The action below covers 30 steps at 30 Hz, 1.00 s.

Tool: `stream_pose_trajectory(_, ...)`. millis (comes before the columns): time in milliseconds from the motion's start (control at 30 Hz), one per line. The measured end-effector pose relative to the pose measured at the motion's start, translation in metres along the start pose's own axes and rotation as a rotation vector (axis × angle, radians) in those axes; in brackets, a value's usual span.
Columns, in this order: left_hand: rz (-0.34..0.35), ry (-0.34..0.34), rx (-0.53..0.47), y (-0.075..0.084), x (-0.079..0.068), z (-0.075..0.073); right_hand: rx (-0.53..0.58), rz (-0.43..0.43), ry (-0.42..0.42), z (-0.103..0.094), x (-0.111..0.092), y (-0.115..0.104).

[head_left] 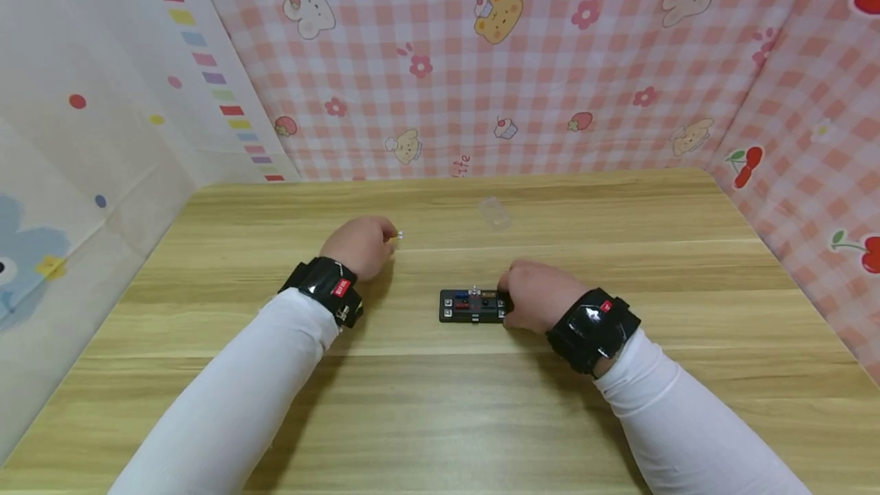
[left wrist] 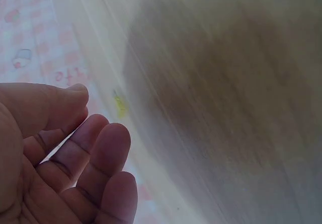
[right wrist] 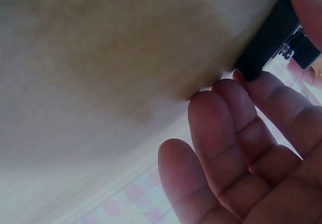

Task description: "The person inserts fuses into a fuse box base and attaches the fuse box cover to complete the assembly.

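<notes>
Board (head_left: 473, 307) clamped, right hand (head_left: 546, 296); left hand (head_left: 359, 247) at yellow piece (left wrist: 119, 105) toward tabletop (head_left: 412, 434) back edge, grip unclear. Likely pickup; pinch firmly.

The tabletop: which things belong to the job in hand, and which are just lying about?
Seemingly part of the job:
black board, gripped by the right hand
small yellow piece, close by the left hand; whether it is pinched, I can't tell

Apparently just lying about:
clear plastic piece, touched by neither hand
</notes>
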<state>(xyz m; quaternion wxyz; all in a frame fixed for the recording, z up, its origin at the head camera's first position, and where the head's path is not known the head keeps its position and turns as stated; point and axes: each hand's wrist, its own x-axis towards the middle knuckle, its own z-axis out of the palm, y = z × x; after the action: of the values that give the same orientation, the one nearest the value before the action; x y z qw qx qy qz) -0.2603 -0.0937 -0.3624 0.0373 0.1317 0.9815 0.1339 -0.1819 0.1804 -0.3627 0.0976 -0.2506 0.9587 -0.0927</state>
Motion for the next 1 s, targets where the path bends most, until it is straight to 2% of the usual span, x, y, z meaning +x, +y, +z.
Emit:
stream_pose_trajectory(233, -0.015, -0.035, 0.049, 0.002, 0.013, 0.001, -0.017, -0.001, 0.011, 0.001, -0.001, 0.000)
stream_pose_trajectory(467, -0.072, -0.050, 0.021, 0.004, 0.021, 0.000, -0.008, 0.004, -0.001, -0.001, -0.001, 0.000)
stream_pose_trajectory(1000, -0.076, -0.040, 0.086, 0.004, 0.031, 0.003, -0.012, 0.022, -0.006, -0.001, -0.002, 0.000)
